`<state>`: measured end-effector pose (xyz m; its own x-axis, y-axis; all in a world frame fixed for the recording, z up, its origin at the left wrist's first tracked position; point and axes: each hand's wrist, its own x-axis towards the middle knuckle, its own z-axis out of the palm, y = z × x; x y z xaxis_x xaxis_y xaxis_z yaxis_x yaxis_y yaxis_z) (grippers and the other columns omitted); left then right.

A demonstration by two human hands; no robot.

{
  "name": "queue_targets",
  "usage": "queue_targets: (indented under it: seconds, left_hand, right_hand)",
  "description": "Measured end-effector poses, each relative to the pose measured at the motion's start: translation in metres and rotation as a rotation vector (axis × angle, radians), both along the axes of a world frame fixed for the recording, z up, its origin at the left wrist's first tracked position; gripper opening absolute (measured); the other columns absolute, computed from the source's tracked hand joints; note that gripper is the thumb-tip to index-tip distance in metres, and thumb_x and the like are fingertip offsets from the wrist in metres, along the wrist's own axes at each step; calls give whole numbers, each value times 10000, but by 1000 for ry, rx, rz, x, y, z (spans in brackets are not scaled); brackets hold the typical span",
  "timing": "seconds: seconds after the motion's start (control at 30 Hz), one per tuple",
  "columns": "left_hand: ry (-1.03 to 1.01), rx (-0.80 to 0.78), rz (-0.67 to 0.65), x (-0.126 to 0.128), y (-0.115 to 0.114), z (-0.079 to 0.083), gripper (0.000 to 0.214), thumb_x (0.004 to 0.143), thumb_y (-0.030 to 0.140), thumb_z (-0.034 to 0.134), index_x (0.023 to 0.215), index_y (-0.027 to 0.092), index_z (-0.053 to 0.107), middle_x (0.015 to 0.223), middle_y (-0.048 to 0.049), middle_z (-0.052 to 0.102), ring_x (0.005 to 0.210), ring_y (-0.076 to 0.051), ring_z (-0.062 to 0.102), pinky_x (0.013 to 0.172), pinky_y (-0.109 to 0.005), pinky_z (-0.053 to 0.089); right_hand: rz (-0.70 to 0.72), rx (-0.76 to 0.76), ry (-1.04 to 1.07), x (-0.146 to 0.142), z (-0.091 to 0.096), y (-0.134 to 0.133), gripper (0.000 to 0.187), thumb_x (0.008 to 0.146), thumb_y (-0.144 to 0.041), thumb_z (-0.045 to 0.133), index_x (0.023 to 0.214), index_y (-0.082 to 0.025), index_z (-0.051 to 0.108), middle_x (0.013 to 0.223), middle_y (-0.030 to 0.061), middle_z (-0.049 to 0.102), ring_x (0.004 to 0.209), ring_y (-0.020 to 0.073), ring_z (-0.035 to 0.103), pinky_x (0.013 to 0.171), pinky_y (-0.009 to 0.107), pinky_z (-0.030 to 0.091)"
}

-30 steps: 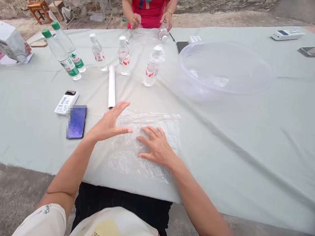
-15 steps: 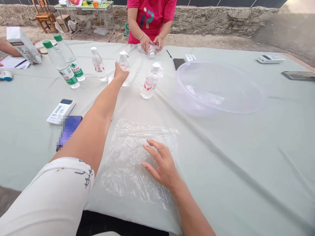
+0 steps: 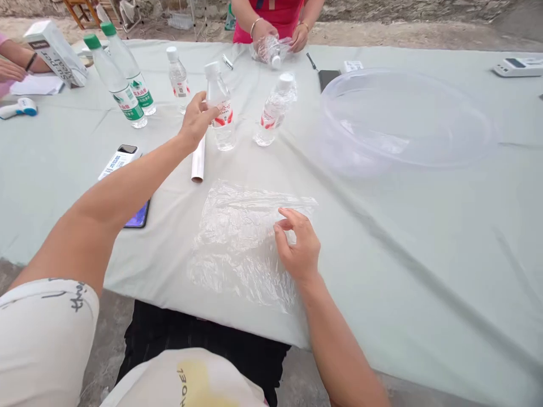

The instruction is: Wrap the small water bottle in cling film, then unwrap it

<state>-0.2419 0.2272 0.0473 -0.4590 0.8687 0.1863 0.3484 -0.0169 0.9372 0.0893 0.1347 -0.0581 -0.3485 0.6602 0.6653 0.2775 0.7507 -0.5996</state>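
Thin, slippery plastic film [image 3: 237,243] at lower centre of the desk [image 3: 403,271], best taken by its edge; right grip [image 3: 297,243] curls on it, open left grip [image 3: 197,120] sits beside a water bottle [image 3: 223,133].

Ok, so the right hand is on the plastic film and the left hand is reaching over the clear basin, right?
No: the head view shows the left hand reaching toward a water bottle, not the clear basin. The right hand is on the plastic film, as stated.
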Motion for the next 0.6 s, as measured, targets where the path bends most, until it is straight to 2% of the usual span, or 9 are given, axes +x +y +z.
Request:
queue_targets:
  seconds: [0.07,0.17,0.23,0.3,0.43,0.6]
  left_hand:
    - [17,-32,-98,13,-35,14,144,936,333,563,980,198,540,867,8,598,783,-115,503,733,-284,397]
    - [-30,-206,-184,43,-89,26,253,947,375,535,783,186,507,741,-6,509,691,-112,477,637,-274,372]
    - [-42,-356,-255,65,-122,26,292,907,368,576,703,179,488,698,-4,457,641,-108,459,592,-270,353]
    - [-6,-497,-320,83,-148,18,275,864,375,600,701,178,502,717,-11,484,641,-116,474,576,-270,363]
    - [49,-690,-363,98,-173,-6,301,825,454,595,710,193,501,753,-26,549,630,-134,506,566,-277,394]
    - [130,-715,-278,92,-173,-28,324,834,501,570,735,195,534,753,-50,589,679,-181,579,573,-282,402]
  right_hand:
    - [-55,-29,23,1,-1,3,355,927,-162,540,1256,-289,586,1150,60,670,764,145,668,726,361,609]
    - [-117,-91,24,4,-2,6,300,917,-188,544,1200,-264,608,1113,58,680,789,153,657,713,353,596]
    - [-125,-113,34,4,-3,7,287,909,-192,549,1182,-252,613,1111,61,683,799,153,654,705,341,587]
    - [-119,-128,38,4,-4,7,280,902,-193,551,1169,-246,618,1103,59,689,791,150,652,702,335,579]
    - [-94,-153,-12,2,-5,5,268,891,-205,536,1141,-238,628,1056,51,707,745,145,643,696,339,572]
    - [-52,-175,-65,0,-6,2,257,899,-216,525,1133,-236,632,1053,55,711,743,144,645,702,337,569]
